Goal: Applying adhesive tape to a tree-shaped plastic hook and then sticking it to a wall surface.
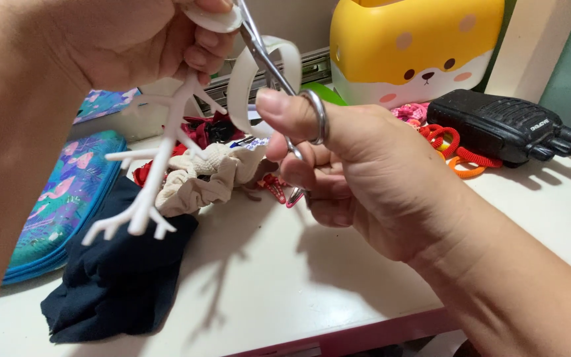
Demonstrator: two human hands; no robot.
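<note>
My left hand (133, 39) holds a white plastic tree-shaped stand (150, 185) by its top end, with the branched foot hanging down to the left. A loop of white strip (239, 86) curls from the same hand. My right hand (358, 165) grips small metal scissors (279, 73), thumb through one ring, blades pointing up toward the white strip near my left fingers.
On the white table (285, 284) lie a dark navy cloth (120, 284), a cream scrunchie (206, 175), red hair ties (451, 142), a black handheld radio (503, 125), a yellow dog-shaped container (418, 46) and a patterned teal case (67, 198).
</note>
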